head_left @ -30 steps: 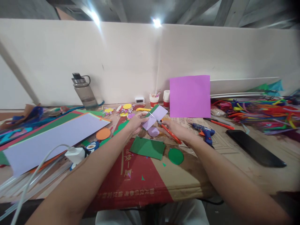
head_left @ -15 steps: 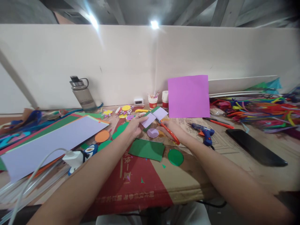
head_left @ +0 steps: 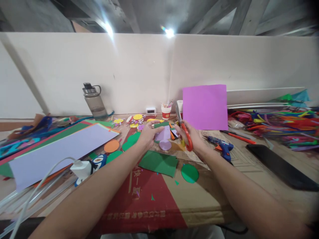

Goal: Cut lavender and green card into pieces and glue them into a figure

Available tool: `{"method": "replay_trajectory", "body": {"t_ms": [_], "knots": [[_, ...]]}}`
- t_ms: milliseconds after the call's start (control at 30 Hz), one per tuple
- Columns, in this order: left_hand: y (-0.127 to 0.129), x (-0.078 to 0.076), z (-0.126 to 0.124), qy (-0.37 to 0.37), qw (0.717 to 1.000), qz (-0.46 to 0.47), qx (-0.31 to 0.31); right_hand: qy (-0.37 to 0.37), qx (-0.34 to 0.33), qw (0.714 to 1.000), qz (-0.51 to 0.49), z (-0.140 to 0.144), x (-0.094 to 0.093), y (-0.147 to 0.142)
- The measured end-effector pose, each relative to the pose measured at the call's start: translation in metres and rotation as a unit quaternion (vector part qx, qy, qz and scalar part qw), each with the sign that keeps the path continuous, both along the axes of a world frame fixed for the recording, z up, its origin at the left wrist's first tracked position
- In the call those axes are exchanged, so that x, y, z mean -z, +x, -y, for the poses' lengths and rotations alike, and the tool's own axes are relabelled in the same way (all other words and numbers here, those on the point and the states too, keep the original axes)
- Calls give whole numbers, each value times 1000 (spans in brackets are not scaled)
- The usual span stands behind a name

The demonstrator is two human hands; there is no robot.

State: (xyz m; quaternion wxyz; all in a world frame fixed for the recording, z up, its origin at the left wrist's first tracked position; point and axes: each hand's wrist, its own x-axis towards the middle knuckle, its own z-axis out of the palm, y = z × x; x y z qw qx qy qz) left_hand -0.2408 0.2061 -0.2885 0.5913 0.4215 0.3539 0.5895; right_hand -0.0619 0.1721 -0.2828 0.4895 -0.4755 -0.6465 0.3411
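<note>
My left hand (head_left: pixel 147 135) holds a small lavender paper piece (head_left: pixel 163 132) above the table, with a green piece behind it. My right hand (head_left: pixel 191 139) grips orange-handled scissors (head_left: pixel 186 134); the blades point up toward the wall, away from the paper. A lavender paper circle (head_left: pixel 164 145) lies just below the held piece. A green rectangle (head_left: pixel 159 163) and a green circle (head_left: pixel 189 173) lie on the cardboard (head_left: pixel 199 196) nearer to me.
A large lavender sheet (head_left: pixel 59 148) lies left, a water bottle (head_left: pixel 94 102) by the wall, a magenta sheet (head_left: pixel 204 107) leaning upright. A blue glue gun (head_left: pixel 223 147), a black phone (head_left: pixel 282 163) and piled pipe cleaners (head_left: pixel 276 126) sit right. A white charger (head_left: pixel 81 167) and cable are front left.
The scissors have left the lavender paper and swung upright, blades up. The held piece is smaller now and turned downward in my left hand.
</note>
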Motion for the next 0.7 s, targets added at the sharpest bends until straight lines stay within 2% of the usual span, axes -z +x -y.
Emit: {"method": "replay_trajectory", "body": {"t_ms": [133,200,267,433,600,700], "knots": [[11,3,10,21,997,-69,15,22,-26,998,-55,5,-7,-4],[14,0,15,18,999,-47,14,24,-25,995,-89,5,-8,-5],[17,-7,21,8,1000,0,27,47,4,992,-120,3,-6,-4],[28,-20,35,-40,992,15,121,120,56,968,-212,-5,-2,-3],[43,-24,28,-31,997,44,50,125,64,963,-228,-6,-8,-5],[46,-37,12,-30,997,62,-16,125,84,958,-243,-5,-9,-7]]}}
